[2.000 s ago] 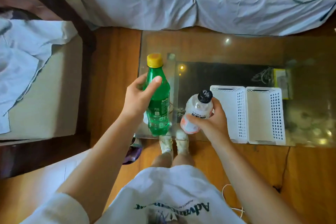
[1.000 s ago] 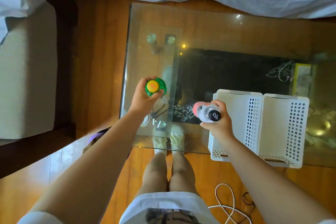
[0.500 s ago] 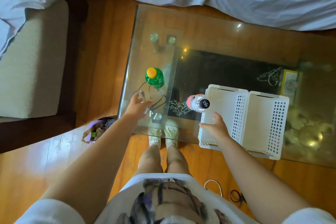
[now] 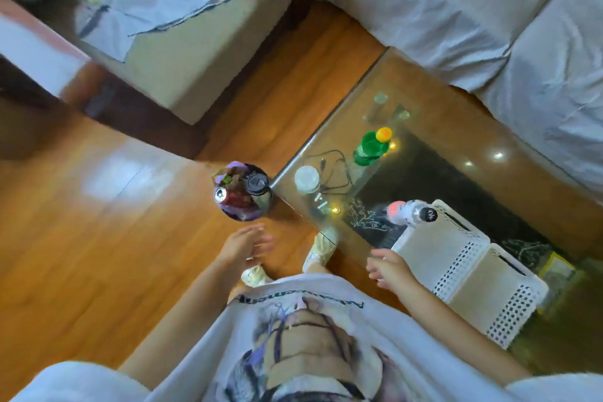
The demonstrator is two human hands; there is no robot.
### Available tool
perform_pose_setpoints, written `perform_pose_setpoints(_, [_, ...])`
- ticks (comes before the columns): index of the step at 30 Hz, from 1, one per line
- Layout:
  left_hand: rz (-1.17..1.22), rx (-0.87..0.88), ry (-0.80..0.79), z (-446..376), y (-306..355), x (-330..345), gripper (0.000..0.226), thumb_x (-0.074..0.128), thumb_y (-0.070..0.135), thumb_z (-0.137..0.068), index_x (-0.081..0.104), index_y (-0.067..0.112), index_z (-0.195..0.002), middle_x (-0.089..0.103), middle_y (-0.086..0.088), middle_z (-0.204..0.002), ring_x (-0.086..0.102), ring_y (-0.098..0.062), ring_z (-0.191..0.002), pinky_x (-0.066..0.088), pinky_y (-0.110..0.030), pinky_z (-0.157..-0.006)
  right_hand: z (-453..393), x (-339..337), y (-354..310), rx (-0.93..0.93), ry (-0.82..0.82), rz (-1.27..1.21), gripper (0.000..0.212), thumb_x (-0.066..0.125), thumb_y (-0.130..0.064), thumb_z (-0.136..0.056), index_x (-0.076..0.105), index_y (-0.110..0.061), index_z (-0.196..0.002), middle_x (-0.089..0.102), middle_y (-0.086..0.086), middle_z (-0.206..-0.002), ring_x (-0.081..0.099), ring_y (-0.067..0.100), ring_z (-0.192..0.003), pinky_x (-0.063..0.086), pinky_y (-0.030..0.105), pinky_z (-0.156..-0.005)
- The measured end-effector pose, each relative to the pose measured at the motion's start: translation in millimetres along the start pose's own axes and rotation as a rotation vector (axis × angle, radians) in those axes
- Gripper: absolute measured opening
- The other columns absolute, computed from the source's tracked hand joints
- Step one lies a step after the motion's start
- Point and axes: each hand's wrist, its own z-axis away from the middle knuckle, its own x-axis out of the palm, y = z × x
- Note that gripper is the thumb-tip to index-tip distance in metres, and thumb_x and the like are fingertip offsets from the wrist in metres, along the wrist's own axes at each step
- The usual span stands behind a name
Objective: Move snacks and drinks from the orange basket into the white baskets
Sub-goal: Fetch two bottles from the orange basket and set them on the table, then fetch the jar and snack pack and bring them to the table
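Note:
A green bottle with a yellow cap (image 4: 372, 146) stands upright on the glass table (image 4: 434, 101). A clear bottle with a pink base and black cap (image 4: 409, 211) stands beside the near corner of two white baskets (image 4: 456, 258), which sit side by side on the table. A dark round container (image 4: 243, 193) holding a can and wrappers sits on the floor at the table's corner. My left hand (image 4: 243, 248) hovers just below that container, fingers relaxed and empty. My right hand (image 4: 390, 268) hangs empty next to the nearer white basket.
A black cable (image 4: 329, 170) and a small round lid (image 4: 306, 178) lie on the glass near the corner. A sofa with a white sheet (image 4: 489, 10) borders the table's far side. A cushioned seat with cloth (image 4: 169, 26) stands at upper left. Wooden floor (image 4: 98, 222) lies to the left.
Both bottles were set down on the table and released. The view has swung left toward the floor container, and my left hand has moved off the table toward it.

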Motion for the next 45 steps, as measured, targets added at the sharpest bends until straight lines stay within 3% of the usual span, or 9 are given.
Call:
perform_pose_setpoints(11, [0.809, -0.153, 0.348, 88.8, -176.6, -174.4, 0.033, 0.048, 0.016, -0.096, 0.050, 0.000, -0.125, 0.059, -0.006, -0.081, 0.058, -0.014, -0.057, 0.047, -0.016, -0.039, 77.3, 178.4, -91.5, -0.271, -0.185, 0.586, 0.031, 0.047, -0.010, -0.093, 0.047, -0.006, -0.124, 0.052, 0.007, -0.071, 0.044, 0.013, -0.054, 0.034, 0.018, -0.043])
perform_pose_setpoints(16, [1.203, -0.186, 0.462, 125.2, -277.4, -228.7, 0.041, 0.040, 0.015, -0.099, 0.039, 0.000, -0.137, 0.058, -0.022, -0.121, 0.055, -0.023, -0.078, 0.044, -0.027, -0.070, 126.1, 288.2, -95.9, -0.358, -0.315, 0.701, 0.031, 0.046, -0.011, -0.094, 0.048, -0.009, -0.125, 0.050, 0.005, -0.070, 0.042, 0.014, -0.053, 0.029, 0.021, -0.049])
perform_pose_setpoints(20, [1.398, -0.263, 0.553, 131.1, -344.9, -255.3, 0.038, 0.040, 0.016, -0.098, 0.043, 0.003, -0.134, 0.045, -0.020, -0.141, 0.044, -0.033, -0.130, 0.036, -0.037, -0.103, 149.9, 358.7, -86.2, -0.409, -0.366, 0.800, 0.034, 0.046, -0.011, -0.095, 0.046, -0.007, -0.128, 0.050, 0.006, -0.072, 0.045, 0.015, -0.055, 0.032, 0.022, -0.052])
perform_pose_setpoints(31, [1.497, -0.268, 0.517, 104.0, -359.3, -345.4, 0.030, 0.045, 0.023, -0.097, 0.051, 0.011, -0.124, 0.059, -0.010, -0.123, 0.055, -0.023, -0.108, 0.043, -0.036, -0.095, 153.5, 462.5, -85.2, -0.285, -0.232, 0.982, 0.037, 0.045, -0.014, -0.095, 0.048, 0.003, -0.127, 0.060, 0.032, -0.090, 0.057, 0.023, -0.051, 0.044, 0.023, -0.048])
perform_pose_setpoints(33, [1.430, -0.224, 0.576, 96.2, -344.8, -377.0, 0.026, 0.046, 0.023, -0.097, 0.054, 0.013, -0.120, 0.061, -0.008, -0.115, 0.058, -0.021, -0.103, 0.045, -0.036, -0.091, 150.5, 491.8, -93.0, -0.279, -0.219, 1.053, 0.034, 0.044, -0.012, -0.095, 0.048, 0.004, -0.125, 0.050, 0.037, -0.125, 0.064, 0.047, -0.085, 0.056, 0.042, -0.081])
perform_pose_setpoints(35, [1.396, -0.180, 0.608, 88.0, -334.0, -411.4, 0.025, 0.045, 0.021, -0.098, 0.056, 0.015, -0.119, 0.063, -0.007, -0.110, 0.059, -0.020, -0.098, 0.047, -0.033, -0.086, 151.3, 529.1, -102.0, -0.309, -0.193, 1.109, 0.032, 0.046, -0.008, -0.094, 0.050, -0.001, -0.124, 0.051, 0.033, -0.127, 0.061, 0.048, -0.088, 0.038, 0.056, -0.103])
perform_pose_setpoints(38, [1.385, -0.167, 0.613, 82.5, -328.7, -459.4, 0.027, 0.042, 0.019, -0.099, 0.054, 0.014, -0.122, 0.063, -0.004, -0.102, 0.059, -0.017, -0.089, 0.047, -0.027, -0.073, 159.1, 595.5, -117.0, -0.364, -0.222, 1.148, 0.032, 0.048, -0.006, -0.093, 0.050, -0.001, -0.125, 0.062, 0.024, -0.088, 0.046, 0.018, -0.054, 0.053, 0.036, -0.065])
perform_pose_setpoints(40, [1.425, -0.185, 0.628, 82.0, -329.4, -487.4, 0.028, 0.042, 0.018, -0.099, 0.053, 0.011, -0.124, 0.063, -0.002, -0.090, 0.058, -0.013, -0.079, 0.043, -0.025, -0.067, 171.6, 646.4, -128.6, -0.373, -0.239, 1.182, 0.031, 0.048, -0.007, -0.093, 0.051, -0.001, -0.123, 0.051, 0.009, -0.068, 0.044, 0.014, -0.047, 0.038, 0.018, -0.041])
perform_pose_setpoints(45, [1.512, -0.281, 0.665, 81.6, -339.5, -546.8, 0.029, 0.041, 0.018, -0.098, 0.054, 0.009, -0.123, 0.061, 0.000, -0.081, 0.054, -0.010, -0.070, 0.039, -0.024, -0.061, 210.4, 774.6, -142.3, -0.480, -0.402, 1.360, 0.027, 0.047, -0.009, -0.092, 0.052, -0.002, -0.119, 0.050, 0.005, -0.065, 0.047, 0.013, -0.050, 0.032, 0.020, -0.049])
